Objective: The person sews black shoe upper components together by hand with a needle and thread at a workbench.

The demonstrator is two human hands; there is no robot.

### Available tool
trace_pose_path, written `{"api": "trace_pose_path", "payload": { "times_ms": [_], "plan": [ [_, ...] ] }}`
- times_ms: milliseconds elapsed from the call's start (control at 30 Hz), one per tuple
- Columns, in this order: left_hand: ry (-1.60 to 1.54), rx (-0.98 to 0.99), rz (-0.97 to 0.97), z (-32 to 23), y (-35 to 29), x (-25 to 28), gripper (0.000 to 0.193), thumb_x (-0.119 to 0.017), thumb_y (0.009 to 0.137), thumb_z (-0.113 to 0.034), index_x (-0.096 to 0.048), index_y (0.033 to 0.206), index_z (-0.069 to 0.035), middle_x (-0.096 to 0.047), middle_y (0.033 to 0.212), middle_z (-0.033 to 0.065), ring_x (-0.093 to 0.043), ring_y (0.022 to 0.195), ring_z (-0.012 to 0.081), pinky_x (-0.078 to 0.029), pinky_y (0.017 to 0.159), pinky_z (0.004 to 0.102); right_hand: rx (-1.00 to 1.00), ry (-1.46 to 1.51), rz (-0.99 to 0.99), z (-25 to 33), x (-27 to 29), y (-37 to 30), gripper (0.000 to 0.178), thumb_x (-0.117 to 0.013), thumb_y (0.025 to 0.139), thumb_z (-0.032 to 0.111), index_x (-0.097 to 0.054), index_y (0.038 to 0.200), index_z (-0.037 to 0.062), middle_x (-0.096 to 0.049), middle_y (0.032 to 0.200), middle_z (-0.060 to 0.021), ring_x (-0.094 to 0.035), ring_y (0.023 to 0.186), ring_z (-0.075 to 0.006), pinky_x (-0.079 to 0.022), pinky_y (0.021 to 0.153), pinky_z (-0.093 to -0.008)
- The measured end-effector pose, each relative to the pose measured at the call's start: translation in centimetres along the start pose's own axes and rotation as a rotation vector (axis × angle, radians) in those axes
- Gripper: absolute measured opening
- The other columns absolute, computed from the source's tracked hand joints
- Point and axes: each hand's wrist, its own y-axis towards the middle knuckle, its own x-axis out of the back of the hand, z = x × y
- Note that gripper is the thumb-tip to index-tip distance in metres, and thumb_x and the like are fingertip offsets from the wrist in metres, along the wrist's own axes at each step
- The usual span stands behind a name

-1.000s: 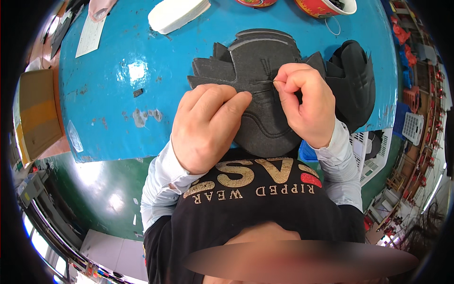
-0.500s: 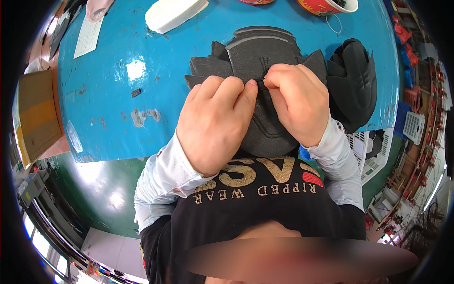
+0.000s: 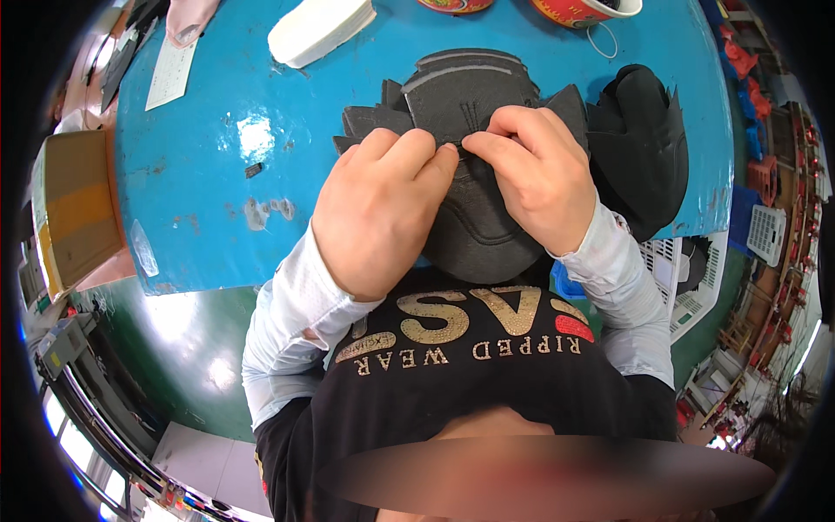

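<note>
Black stitched pieces (image 3: 474, 209) are laid in layers on the blue table (image 3: 209, 209) close before the person, apparently for easy reach, and are met by the left hand (image 3: 378, 213) and right hand (image 3: 544, 178), fingertips pinched narrow, seemingly for fine control, though anything gripped cannot be made out.

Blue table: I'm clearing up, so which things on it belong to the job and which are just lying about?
Job:
dark layered piece under the left hand and right hand
perhaps the similar dark pieces beside it, untouched

Seemingly lying about:
white stack
paper sheet
small black scrap
red bowl
</note>
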Motion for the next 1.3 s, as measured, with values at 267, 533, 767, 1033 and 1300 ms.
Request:
{"api": "trace_pose_path", "payload": {
  "times_ms": [267,533,767,1033,1300],
  "plan": [
    [0.029,-0.016,-0.104,-0.2,-0.9,-0.3,0.044,-0.066,0.067,0.007,-0.069,0.11,-0.003,-0.06,0.09,0.0084,-0.059,0.08,0.0268,-0.05,0.071,0.0352,-0.232,0.113,-0.275,-0.8,1.9,-1.8,0.03,-0.065,0.074,-0.013,-0.073,0.095,0.0059,-0.066,0.095,-0.0087,-0.067,0.081,-0.0234,-0.054,0.068,-0.0305],
    [-0.014,0.077,-0.198,-0.5,-0.1,0.2,0.032,-0.065,0.075,0.008,-0.068,0.106,-0.001,-0.064,0.09,0.0127,-0.063,0.081,0.0312,-0.051,0.071,0.0386,-0.248,0.06,-0.249,-1.3,1.7,-2.1,0.028,-0.066,0.072,-0.011,-0.072,0.094,0.0061,-0.066,0.093,-0.0082,-0.063,0.085,-0.028,-0.052,0.073,-0.0362],
    [0.007,-0.038,-0.064,-1.5,1.7,-0.6,0.04,-0.068,0.069,0.004,-0.069,0.108,-0.002,-0.059,0.088,0.0086,-0.058,0.079,0.0281,-0.049,0.072,0.0373,-0.087,-0.056,-0.181,-1.2,1.1,-2.2,0.028,-0.071,0.069,-0.007,-0.073,0.091,0.0103,-0.065,0.088,-0.003,-0.06,0.081,-0.0246,-0.051,0.07,-0.035],
    [0.053,-0.041,-0.058,-1.5,1.9,-0.9,0.042,-0.069,0.067,0.003,-0.071,0.108,-0.003,-0.057,0.087,0.0076,-0.056,0.077,0.0262,-0.049,0.071,0.0368,-0.093,-0.093,-0.23,-1.3,0.6,-2.0,0.031,-0.071,0.067,-0.006,-0.073,0.093,0.0104,-0.063,0.089,-0.0016,-0.06,0.081,-0.0239,-0.05,0.07,-0.0342],
    [0.07,-0.041,-0.06,-1.4,1.9,-1.3,0.041,-0.069,0.068,0.003,-0.07,0.109,-0.004,-0.057,0.088,0.0086,-0.056,0.079,0.0269,-0.05,0.072,0.0374,-0.089,-0.174,-0.114,-1.4,0.7,-2.2,0.029,-0.068,0.072,-0.001,-0.072,0.098,0.0111,-0.063,0.092,-0.0024,-0.059,0.087,-0.0242,-0.049,0.076,-0.0358]
  ]
}}
